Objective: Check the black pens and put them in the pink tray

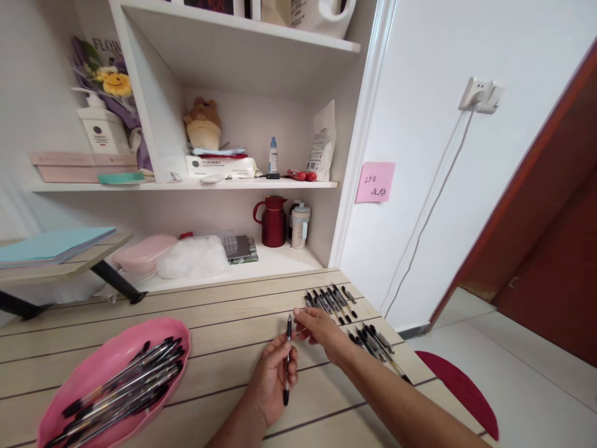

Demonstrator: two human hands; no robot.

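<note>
My left hand (273,379) is closed around a black pen (287,359), held upright over the wooden table (224,323). My right hand (317,328) pinches at the pen's top end, its fingertips together near the cap. Just beyond it, several black pens (330,300) lie in a row on the table, with a second row of pens (375,342) nearer my right forearm. At the lower left, a pink bowl (153,333) holds several more black pens (125,386).
White shelves (186,184) behind the table carry a red jug (273,221), a cup, a plush toy, bottles and packets. A pink sticky note (375,182) is on the wall. A small stand with a blue folder (51,244) sits left. A red mat (459,389) lies on the floor right.
</note>
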